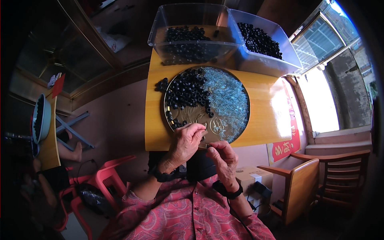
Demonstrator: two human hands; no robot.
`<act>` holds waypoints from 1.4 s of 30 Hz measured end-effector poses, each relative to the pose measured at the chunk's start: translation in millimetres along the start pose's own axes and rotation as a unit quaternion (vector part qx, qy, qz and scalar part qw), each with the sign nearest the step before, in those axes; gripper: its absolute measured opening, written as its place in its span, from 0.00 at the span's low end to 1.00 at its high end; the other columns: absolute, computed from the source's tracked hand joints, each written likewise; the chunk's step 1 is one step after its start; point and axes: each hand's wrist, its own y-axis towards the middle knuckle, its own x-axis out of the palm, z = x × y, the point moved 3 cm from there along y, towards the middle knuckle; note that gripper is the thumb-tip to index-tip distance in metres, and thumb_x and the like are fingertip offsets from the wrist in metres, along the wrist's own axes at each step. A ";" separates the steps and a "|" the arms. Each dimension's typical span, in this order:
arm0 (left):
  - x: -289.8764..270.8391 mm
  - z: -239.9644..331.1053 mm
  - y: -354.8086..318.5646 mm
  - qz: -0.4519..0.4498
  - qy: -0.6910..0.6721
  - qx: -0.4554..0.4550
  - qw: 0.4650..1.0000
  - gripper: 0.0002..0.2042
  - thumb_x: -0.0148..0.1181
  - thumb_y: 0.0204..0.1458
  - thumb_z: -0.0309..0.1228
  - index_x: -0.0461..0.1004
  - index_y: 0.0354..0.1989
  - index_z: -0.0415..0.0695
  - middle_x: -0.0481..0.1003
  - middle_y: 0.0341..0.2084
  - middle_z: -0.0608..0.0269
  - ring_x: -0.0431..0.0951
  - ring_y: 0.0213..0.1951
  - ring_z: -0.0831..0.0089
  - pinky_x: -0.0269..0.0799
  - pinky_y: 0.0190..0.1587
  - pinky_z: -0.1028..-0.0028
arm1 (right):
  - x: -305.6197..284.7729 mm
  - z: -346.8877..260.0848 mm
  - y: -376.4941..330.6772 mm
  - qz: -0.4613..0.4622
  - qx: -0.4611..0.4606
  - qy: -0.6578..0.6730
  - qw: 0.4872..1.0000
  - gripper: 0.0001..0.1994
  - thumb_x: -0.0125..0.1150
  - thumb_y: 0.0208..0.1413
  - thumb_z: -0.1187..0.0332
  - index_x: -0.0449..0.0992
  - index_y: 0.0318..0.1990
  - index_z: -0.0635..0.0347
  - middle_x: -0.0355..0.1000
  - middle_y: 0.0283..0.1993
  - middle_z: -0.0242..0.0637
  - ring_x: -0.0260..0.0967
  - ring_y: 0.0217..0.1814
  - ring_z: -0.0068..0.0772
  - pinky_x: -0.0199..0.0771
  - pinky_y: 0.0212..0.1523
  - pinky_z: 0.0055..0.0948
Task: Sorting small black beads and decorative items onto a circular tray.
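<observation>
A round tray point(165, 107) with a shiny, embossed bottom lies on the yellow table in front of me. Small black ring-like pieces point(190, 90) are heaped in its left part, and tiny clear bluish pieces point(226, 102) cover its right part. Over the tray's near edge, my left hand point(186, 142) is closed in a pinch; what its fingertips hold is too small to make out. Close beside it on the right, my right hand point(225, 160) has thumb and forefinger pinched on a small black piece point(209, 146).
Behind the tray stand two clear plastic bins point(196, 46) point(272, 64) of black pieces. More lie left of the tray. A red stool point(114, 176) and another person's arm point(48, 190) are at left. A wooden chair point(302, 192) and cardboard box point(250, 176) are at right.
</observation>
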 end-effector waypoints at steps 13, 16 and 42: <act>11.9 10.4 50.6 0.020 0.374 0.311 0.874 0.15 0.57 0.43 0.17 0.76 0.42 0.38 0.74 0.43 0.55 0.70 0.43 0.55 0.68 0.47 0.64 | -10.1 -3.3 -0.3 0.037 0.069 0.070 0.994 0.11 0.59 0.60 0.74 0.74 0.49 0.68 0.76 0.40 0.35 0.74 0.34 0.22 0.74 0.38 0.19; 9.2 4.5 47.0 0.030 0.351 0.292 0.889 0.09 0.59 0.44 0.18 0.76 0.36 0.37 0.73 0.37 0.55 0.71 0.40 0.56 0.69 0.45 0.63 | -13.0 -2.4 -0.2 0.041 0.067 0.078 0.994 0.11 0.59 0.60 0.75 0.74 0.49 0.68 0.76 0.40 0.36 0.74 0.34 0.22 0.74 0.37 0.19; -26.9 -36.3 -31.2 -0.029 -0.416 -0.032 0.908 0.10 0.61 0.55 0.23 0.75 0.45 0.39 0.78 0.38 0.57 0.80 0.34 0.74 0.79 0.36 0.77 | 16.1 -20.9 29.6 0.018 -0.202 -0.347 0.916 0.08 0.64 0.51 0.77 0.76 0.39 0.60 0.71 0.33 0.40 0.73 0.29 0.42 0.71 0.28 0.33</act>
